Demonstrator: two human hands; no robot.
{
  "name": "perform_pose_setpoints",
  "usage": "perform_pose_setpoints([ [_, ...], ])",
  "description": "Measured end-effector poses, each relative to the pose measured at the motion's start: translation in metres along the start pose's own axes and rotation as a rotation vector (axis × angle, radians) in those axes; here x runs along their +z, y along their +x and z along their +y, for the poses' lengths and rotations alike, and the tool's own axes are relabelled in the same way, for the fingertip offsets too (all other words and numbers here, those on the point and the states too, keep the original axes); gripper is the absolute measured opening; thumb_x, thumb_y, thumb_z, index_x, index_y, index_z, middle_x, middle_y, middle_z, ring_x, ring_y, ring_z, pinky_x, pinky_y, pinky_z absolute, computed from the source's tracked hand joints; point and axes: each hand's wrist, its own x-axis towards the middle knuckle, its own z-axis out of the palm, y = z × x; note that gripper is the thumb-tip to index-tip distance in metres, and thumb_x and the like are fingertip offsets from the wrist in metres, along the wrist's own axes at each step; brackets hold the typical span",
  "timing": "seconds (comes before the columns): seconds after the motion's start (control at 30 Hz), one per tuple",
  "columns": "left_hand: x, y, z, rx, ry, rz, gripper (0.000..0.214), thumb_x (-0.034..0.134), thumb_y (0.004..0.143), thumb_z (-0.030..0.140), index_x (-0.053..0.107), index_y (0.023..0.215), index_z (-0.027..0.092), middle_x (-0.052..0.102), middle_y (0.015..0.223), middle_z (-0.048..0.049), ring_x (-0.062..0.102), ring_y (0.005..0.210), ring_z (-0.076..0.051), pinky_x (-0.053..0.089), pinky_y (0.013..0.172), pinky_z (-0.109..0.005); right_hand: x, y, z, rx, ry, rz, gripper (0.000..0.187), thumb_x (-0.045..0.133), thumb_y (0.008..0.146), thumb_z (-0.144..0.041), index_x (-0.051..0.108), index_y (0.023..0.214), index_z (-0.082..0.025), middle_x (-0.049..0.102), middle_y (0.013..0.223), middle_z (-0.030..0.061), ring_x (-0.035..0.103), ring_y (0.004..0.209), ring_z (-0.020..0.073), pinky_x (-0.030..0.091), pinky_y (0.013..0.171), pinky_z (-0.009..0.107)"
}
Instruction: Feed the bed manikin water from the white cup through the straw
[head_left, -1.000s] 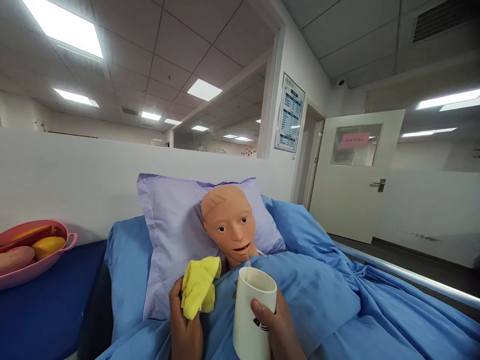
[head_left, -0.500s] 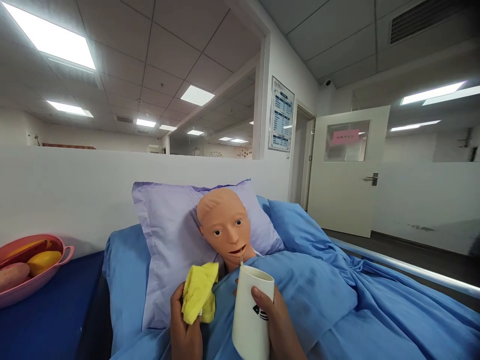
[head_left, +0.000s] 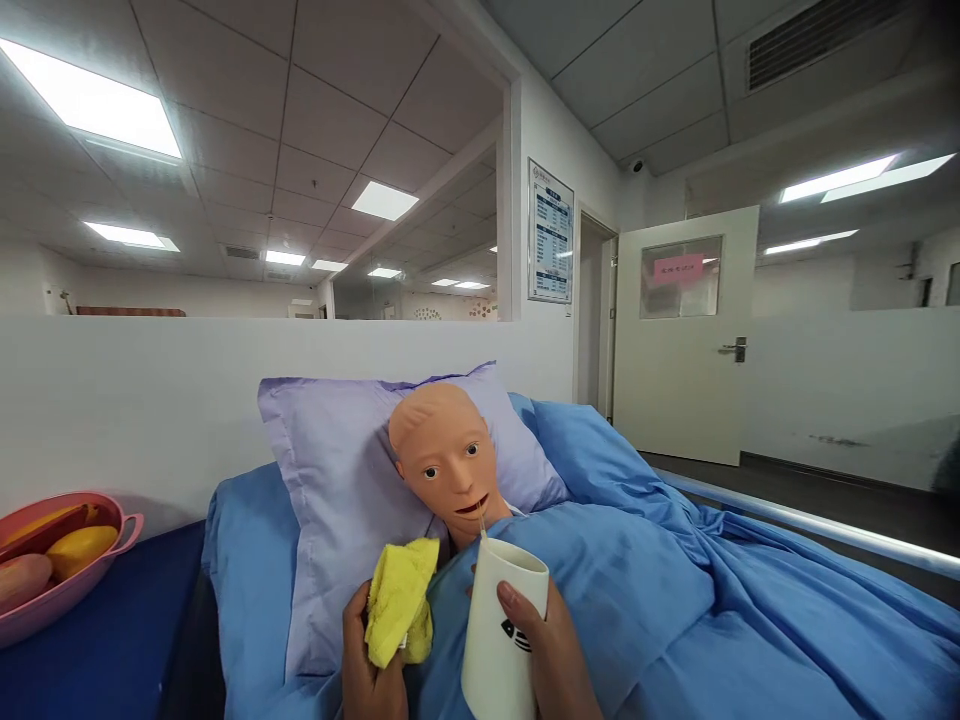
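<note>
The white cup (head_left: 487, 640) is in front of the blue blanket (head_left: 607, 580), below the doll's head (head_left: 442, 440), slightly tilted. Whether its base bears on anything cannot be confirmed. A thin straw (head_left: 482, 522) runs from the cup to the doll's mouth.

Assessment: the cup appears stiff, smooth, possibly slippery and breakable; contents not visible. Sound hold: round the upper wall, clear of the straw, which is likely light and easily bent.

Right hand (head_left: 551, 640): grip wrapped round the cup, thumb on the wall near the rim, fingertips showing opposite. Left hand (head_left: 367, 640): grip holds a bunched yellow cloth (head_left: 397, 600), presumably soft and light, apart from the cup.
</note>
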Motion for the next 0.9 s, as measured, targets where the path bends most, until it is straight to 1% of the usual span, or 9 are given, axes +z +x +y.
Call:
perform_pose_setpoints([
  [0.17,-0.0011,0.0014,-0.0017,-0.003,0.016,0.002,0.048,0.053,0.077,0.031,0.054,0.123,0.018,0.064,0.122,-0.0099,0.061,0.115,-0.025,0.052,0.099,-0.036,-0.0003,0.0020,0.0022,-0.005,0.009,-0.009,0.065,0.079,0.060,-0.065,0.062,0.104,-0.020,0.069,0.071,0.0023,0.062,0.057,0.0199,0.053,0.053,0.033],
  [0.3,-0.0024,0.0017,-0.0007,-0.024,0.025,-0.007,0.049,0.054,0.076,0.031,0.054,0.124,0.018,0.064,0.123,-0.0094,0.060,0.115,-0.025,0.052,0.099,-0.035,0.0012,0.0019,0.0009,0.006,0.054,-0.029,0.066,0.081,0.058,-0.065,0.063,0.102,-0.020,0.067,0.069,0.0010,0.063,0.060,0.0208,0.053,0.054,0.032],
  [0.4,-0.0023,0.0012,0.0013,-0.025,0.016,0.000,0.049,0.055,0.076,0.031,0.054,0.123,0.019,0.064,0.123,-0.0088,0.060,0.115,-0.025,0.051,0.100,-0.035,0.0023,0.0006,-0.0015,0.025,0.082,-0.014,0.067,0.083,0.056,-0.063,0.062,0.103,-0.020,0.068,0.071,0.0012,0.064,0.062,0.0214,0.053,0.054,0.031],
  [0.53,-0.0012,0.0004,0.0052,-0.015,-0.023,0.015,0.048,0.057,0.074,0.032,0.056,0.121,0.019,0.065,0.119,-0.0087,0.060,0.114,-0.027,0.050,0.101,-0.039,0.0013,0.0018,-0.0026,0.028,0.084,-0.012,0.066,0.080,0.061,-0.065,0.061,0.105,-0.020,0.066,0.067,-0.0005,0.063,0.059,0.0203,0.052,0.053,0.031],
  [0.67,0.0000,0.0000,0.0074,-0.018,-0.051,0.026,0.050,0.060,0.073,0.035,0.058,0.120,0.018,0.066,0.115,-0.0095,0.060,0.113,-0.028,0.050,0.102,-0.041,-0.0017,0.0065,-0.0009,0.059,0.132,-0.010,0.062,0.078,0.064,-0.066,0.060,0.102,-0.019,0.066,0.067,-0.0004,0.063,0.059,0.0201,0.053,0.054,0.031],
  [0.8,-0.0002,0.0004,0.0060,-0.055,-0.029,0.025,0.050,0.059,0.075,0.036,0.058,0.121,0.019,0.065,0.118,-0.0103,0.060,0.113,-0.028,0.051,0.100,-0.041,-0.0011,0.0074,-0.0020,0.064,0.155,-0.003,0.061,0.078,0.066,-0.064,0.060,0.102,-0.019,0.069,0.071,0.0010,0.065,0.062,0.0209,0.054,0.056,0.032],
  [0.9,-0.0015,0.0010,0.0036,-0.060,-0.006,0.006,0.049,0.057,0.076,0.034,0.057,0.123,0.019,0.064,0.120,-0.0104,0.060,0.114,-0.028,0.051,0.099,-0.040,0.0009,0.0054,-0.0028,0.045,0.141,0.025,0.057,0.078,0.067,-0.063,0.061,0.099,-0.019,0.067,0.066,0.0002,0.066,0.065,0.0223,0.053,0.057,0.032],
])
